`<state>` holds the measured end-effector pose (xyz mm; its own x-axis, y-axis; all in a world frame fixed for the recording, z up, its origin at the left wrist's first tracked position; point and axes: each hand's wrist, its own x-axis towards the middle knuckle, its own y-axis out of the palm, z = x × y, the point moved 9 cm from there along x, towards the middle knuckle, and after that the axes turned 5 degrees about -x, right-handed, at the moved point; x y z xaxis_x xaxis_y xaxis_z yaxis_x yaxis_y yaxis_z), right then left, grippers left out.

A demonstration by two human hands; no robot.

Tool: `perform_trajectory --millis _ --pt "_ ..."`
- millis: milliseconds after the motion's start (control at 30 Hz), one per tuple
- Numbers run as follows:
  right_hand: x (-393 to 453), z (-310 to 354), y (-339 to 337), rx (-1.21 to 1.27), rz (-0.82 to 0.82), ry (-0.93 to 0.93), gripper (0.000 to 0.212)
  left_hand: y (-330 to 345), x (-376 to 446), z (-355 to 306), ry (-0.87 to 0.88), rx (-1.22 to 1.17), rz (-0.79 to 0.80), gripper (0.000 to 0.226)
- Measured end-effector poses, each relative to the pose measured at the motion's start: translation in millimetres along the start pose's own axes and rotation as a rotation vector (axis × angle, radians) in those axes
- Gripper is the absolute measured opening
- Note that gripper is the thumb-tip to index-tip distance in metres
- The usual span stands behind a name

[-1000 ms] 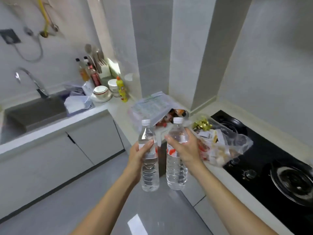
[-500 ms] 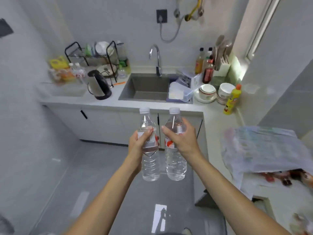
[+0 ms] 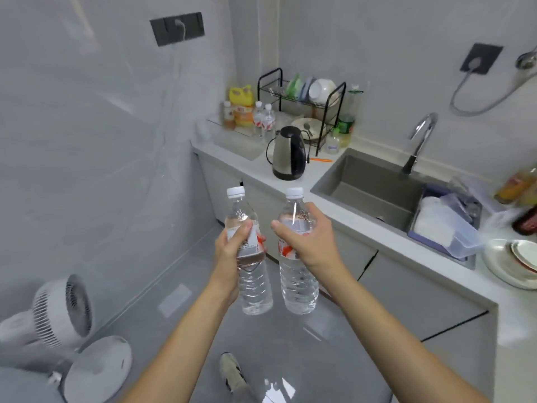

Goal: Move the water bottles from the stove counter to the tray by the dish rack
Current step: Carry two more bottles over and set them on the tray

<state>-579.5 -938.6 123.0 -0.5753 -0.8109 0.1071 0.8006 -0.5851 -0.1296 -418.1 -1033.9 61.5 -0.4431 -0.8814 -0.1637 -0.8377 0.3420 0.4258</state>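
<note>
Clear tray (image 3: 232, 134) edges blur beside the dish rack (image 3: 302, 103).

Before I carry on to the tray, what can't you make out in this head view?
- Tray: blurred; its free space is unclear behind the bottles on it.
- Bottle labels in left hand and right hand: covered by fingers.
- Plates: cut off by the right edge.
- Dish rack contents: too small.
</note>
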Motion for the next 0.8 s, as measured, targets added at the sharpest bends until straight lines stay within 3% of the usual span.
perform_trajectory --millis 167,400,500,800 --pt "98 7 70 -0.029 -0.007 -0.013 0.035 -41 96 -43 0.004 0.042 0.003 0.056" --pt "213 23 159 -0.013 0.039 0.012 0.028 -84 207 -124 0.06 0.074 -0.024 0.052" --pt "255 17 182 -0.031 0.042 0.025 0.03 -100 251 -137 0.057 0.056 -0.057 0.037" --pt "414 -19 220 -0.039 0.059 0.09 0.033 -98 411 -148 0.022 0.092 -0.068 0.028"
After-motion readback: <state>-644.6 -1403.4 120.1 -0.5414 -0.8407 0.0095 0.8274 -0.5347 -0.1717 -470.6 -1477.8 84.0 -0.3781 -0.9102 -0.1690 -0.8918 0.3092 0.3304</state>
